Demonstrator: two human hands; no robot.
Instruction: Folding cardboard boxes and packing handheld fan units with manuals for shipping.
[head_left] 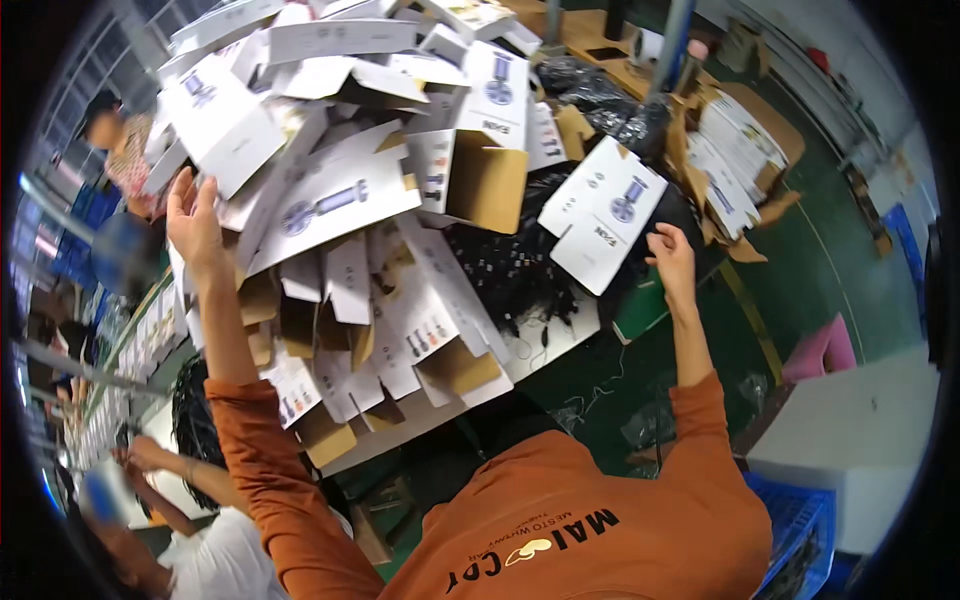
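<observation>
My left hand (196, 225) is raised at the left side of a heap of white cardboard boxes, fingers apart and holding nothing. Just beyond its fingertips is a white box (222, 125) with a blue printed picture; I cannot tell whether they touch. On the right, my right hand (674, 262) has loosely bent fingers with a gap between thumb and forefinger. Close to it, seemingly apart from the fingertips, a flattened white box (605, 215) with a blue fan picture tilts above black cables (515, 265). An open box (475, 180) shows its brown inside mid-heap.
An open brown carton (775, 115) with white printed packages stands at the right. Black plastic bags (605, 95) lie behind the cables. A person in a white shirt (225, 555) works at lower left. A blue crate (800, 520) and a pink stool (820, 350) are at right.
</observation>
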